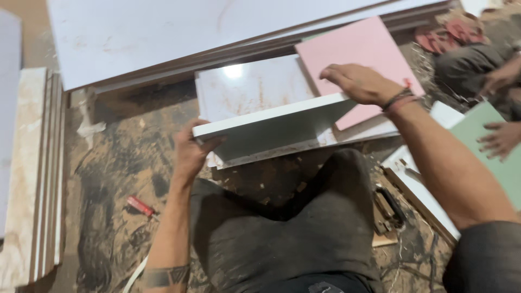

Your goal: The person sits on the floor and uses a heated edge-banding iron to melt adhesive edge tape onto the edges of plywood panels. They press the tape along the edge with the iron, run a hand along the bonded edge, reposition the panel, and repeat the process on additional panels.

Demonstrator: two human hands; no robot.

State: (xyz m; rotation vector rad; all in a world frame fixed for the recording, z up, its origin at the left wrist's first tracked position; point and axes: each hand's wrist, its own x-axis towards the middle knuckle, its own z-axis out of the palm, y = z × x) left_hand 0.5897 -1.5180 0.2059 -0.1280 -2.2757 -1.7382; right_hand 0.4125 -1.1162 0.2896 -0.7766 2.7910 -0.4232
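- The big white sheet (179,32) lies across the top of the view on a stack of boards whose edges show beneath it; the held panel sits just below it, so a swing upward could knock its corner into that edge.
- The white panel (271,122) is held on edge above a flat white board (249,89), over the person's knees. It rests on a thin edge (a poor footing), so I judge that it could tip or slide and scuff the glossy face beneath.
- The pink panel (361,54) lies half under the right wrist; a slip there could drag it off the pile.
- The left hand (191,154) is closed around the panel's left end, fingers wrapped under. If that 1 grip loosens, the end could drop onto the knee.
- The right hand (361,84) lies flat and mostly open on the top edge, pressing rather than clasping, so it steadies little.
- A second person's hand (499,138) rests on a green panel (496,149) at the right, near enough to be bumped.
- A small red tool (140,206) lies on the dusty floor by the left forearm, easy to kneel on.
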